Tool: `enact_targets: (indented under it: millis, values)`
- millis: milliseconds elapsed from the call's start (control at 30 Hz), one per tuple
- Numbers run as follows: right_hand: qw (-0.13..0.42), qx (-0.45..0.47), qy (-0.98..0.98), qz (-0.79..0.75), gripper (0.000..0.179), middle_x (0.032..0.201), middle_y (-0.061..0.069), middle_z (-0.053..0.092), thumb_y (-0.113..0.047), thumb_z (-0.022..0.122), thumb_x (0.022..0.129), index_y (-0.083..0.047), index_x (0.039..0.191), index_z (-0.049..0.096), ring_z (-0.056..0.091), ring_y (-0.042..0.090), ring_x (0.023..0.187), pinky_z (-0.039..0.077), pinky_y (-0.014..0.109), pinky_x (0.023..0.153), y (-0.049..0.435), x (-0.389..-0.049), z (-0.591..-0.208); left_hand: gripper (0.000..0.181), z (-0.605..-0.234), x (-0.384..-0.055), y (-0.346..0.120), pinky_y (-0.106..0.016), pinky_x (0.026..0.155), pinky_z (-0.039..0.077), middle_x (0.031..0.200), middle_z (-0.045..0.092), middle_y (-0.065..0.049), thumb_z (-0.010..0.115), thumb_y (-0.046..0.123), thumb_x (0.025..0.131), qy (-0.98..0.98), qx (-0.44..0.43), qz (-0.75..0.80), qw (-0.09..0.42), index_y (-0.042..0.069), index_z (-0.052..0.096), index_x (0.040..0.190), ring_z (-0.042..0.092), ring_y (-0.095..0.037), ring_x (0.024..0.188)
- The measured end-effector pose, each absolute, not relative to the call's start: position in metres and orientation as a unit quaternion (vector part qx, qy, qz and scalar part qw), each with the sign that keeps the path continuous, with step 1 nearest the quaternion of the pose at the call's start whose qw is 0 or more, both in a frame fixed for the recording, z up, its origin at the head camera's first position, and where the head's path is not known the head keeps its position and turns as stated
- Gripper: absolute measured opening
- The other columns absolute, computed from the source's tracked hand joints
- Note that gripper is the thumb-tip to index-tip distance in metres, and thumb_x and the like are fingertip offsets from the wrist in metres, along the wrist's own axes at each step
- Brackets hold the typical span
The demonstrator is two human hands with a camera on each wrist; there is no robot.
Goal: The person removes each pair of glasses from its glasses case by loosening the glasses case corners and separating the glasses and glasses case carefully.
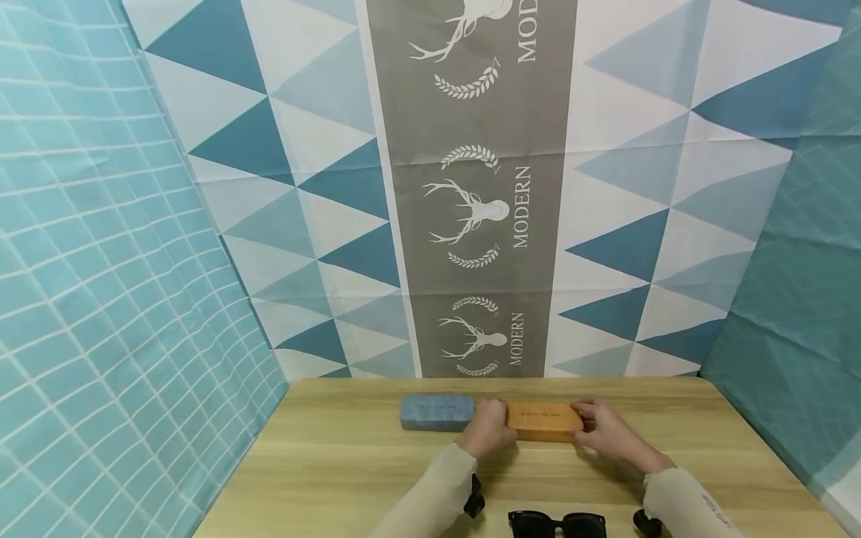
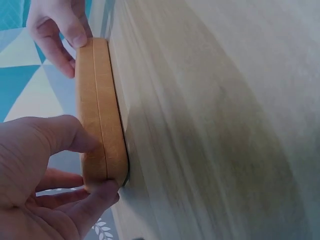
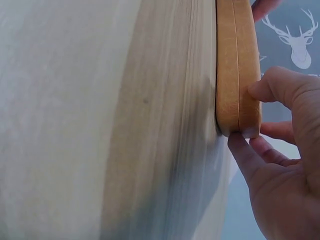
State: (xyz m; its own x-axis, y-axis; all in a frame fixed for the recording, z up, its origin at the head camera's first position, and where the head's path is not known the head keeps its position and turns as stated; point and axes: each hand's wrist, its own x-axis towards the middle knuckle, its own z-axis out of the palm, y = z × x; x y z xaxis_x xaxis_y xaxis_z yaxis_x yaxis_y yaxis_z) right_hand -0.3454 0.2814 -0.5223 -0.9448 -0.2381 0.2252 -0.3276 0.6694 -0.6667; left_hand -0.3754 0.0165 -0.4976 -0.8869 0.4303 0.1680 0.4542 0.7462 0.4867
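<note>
Two-handed grip at the ends of an orange glasses case (image 1: 543, 423): your left hand (image 1: 489, 430) pinches one end with thumb and fingers, and your right hand (image 1: 608, 433) pinches the other. Between them, the case lies flat on the wooden table (image 1: 323, 471), its long front side toward you and its lettered face up. Both wrist views show a thin seam (image 2: 100, 115) running lengthwise along that side, with fingertips of each hand near or upon it at the rounded corners. Just to the left of the grip lies a blue-grey glasses case (image 1: 436, 413), partly hidden by your left hand; whether the hand touches it cannot be told. Nearer to you than the grip, and well apart from it, is a pair of dark sunglasses (image 1: 558, 524), cut off by the lower edge of the head view. Beyond the grip hangs a patterned cloth (image 1: 480, 224).

Handling, as judged from appearance: the shell looks stiff and probably light, with a smooth, leather-like skin that may slide under dry fingertips. Hold it by the end walls, as you do here; pressure at the seam might shift the lid.
</note>
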Motion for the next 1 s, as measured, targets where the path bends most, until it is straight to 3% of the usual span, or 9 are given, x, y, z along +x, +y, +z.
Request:
enact_targets:
  millis: [233, 333, 433, 533, 700, 1000]
  values:
    - [0.055, 0.133, -0.911, 0.386, 0.060, 0.134, 0.037, 0.050, -0.003, 0.078, 0.085, 0.020, 0.135, 0.053, 0.066, 0.040, 0.109, 0.060, 0.040, 0.082, 0.276, -0.348, -0.524, 0.018, -0.498, -0.376, 0.012, -0.026, 0.056, 0.040, 0.079, 0.058, -0.003, 0.077, 0.003, 0.082, -0.935, -0.251, -0.249, 0.042, 0.006, 0.060, 0.076, 0.047, -0.013, 0.065]
    - [0.053, 0.125, -0.913, 0.384, 0.060, 0.133, 0.036, 0.051, -0.003, 0.077, 0.084, 0.019, 0.134, 0.054, 0.066, 0.039, 0.108, 0.060, 0.038, 0.080, 0.276, -0.350, -0.524, 0.010, -0.502, -0.375, 0.012, -0.024, 0.058, 0.044, 0.083, 0.063, -0.006, 0.076, 0.001, 0.081, -0.928, -0.261, -0.256, 0.071, 0.002, 0.066, 0.086, 0.054, -0.012, 0.069]
    - [0.056, 0.123, -0.914, 0.382, 0.059, 0.131, 0.036, 0.051, -0.003, 0.078, 0.083, 0.020, 0.133, 0.055, 0.067, 0.039, 0.107, 0.060, 0.039, 0.080, 0.279, -0.350, -0.522, 0.015, -0.506, -0.373, 0.013, -0.022, 0.064, 0.050, 0.090, 0.066, -0.008, 0.075, 0.001, 0.083, -0.920, -0.268, -0.265, 0.105, -0.001, 0.069, 0.097, 0.062, -0.013, 0.076]
    - [0.061, 0.129, -0.913, 0.382, 0.059, 0.131, 0.035, 0.052, -0.003, 0.078, 0.083, 0.020, 0.133, 0.055, 0.067, 0.040, 0.108, 0.060, 0.041, 0.082, 0.280, -0.350, -0.521, 0.016, -0.510, -0.372, 0.014, -0.024, 0.067, 0.052, 0.095, 0.068, -0.010, 0.077, 0.005, 0.086, -0.920, -0.263, -0.261, 0.124, -0.001, 0.069, 0.097, 0.064, -0.016, 0.082]
    - [0.060, 0.139, -0.911, 0.383, 0.060, 0.132, 0.036, 0.052, -0.001, 0.077, 0.083, 0.021, 0.134, 0.054, 0.066, 0.043, 0.112, 0.060, 0.041, 0.083, 0.282, -0.350, -0.520, 0.015, -0.513, -0.371, 0.015, -0.024, 0.068, 0.052, 0.098, 0.068, -0.011, 0.078, 0.011, 0.088, -0.922, -0.256, -0.266, 0.118, 0.000, 0.071, 0.095, 0.064, -0.016, 0.083]
    - [0.054, 0.126, -0.913, 0.385, 0.060, 0.136, 0.037, 0.050, 0.000, 0.077, 0.085, 0.021, 0.135, 0.053, 0.062, 0.049, 0.120, 0.059, 0.046, 0.088, 0.280, -0.349, -0.520, 0.011, -0.511, -0.372, 0.014, -0.020, 0.056, 0.045, 0.084, 0.066, -0.007, 0.077, 0.007, 0.088, -0.916, -0.260, -0.291, 0.093, -0.001, 0.070, 0.092, 0.057, -0.007, 0.067]
